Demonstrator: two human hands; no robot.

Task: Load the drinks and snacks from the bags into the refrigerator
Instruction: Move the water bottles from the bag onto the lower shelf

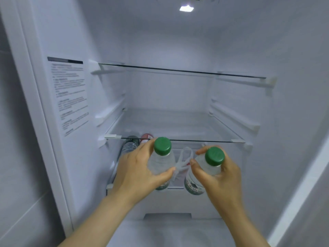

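Refrigerator [160, 90]: door open, inside lit by the lamp [186, 8] in the ceiling of the cabinet.
Left hand [135, 168]: wrapped round the left bottle [160, 163], thumb across the near side, fingers curled behind the far side.
Left bottle: clear plastic with a green cap, held upright. The cap stands clear above the hand and sits right at the front edge of the lower shelf [169, 125]. The green label shows below the palm.
Right hand [219, 175]: clasped round the right bottle [197, 184], thumb on the side facing the other hand, fingers round the outer side.
Right bottle: same kind, green cap tipped a little toward the viewer, held lower than its twin, beneath the level of the lower shelf.
Bottles to each other: side by side, near but apart, both in front of the space under the lower shelf.
Bag handles [185, 157]: white loops seen in the gap between the two bottles, behind them. Whether they lie inside the cabinet I cannot tell.
Dark-capped bottle [130, 144]: already under the lower shelf at the left, just beyond the left hand's fingers.
Red-capped bottle [146, 138]: just beside the dark-capped one, to its right.
Upper shelf [178, 70]: glass, higher up.
Sticker [71, 97]: printed text on the left inner wall, too blurred to read.
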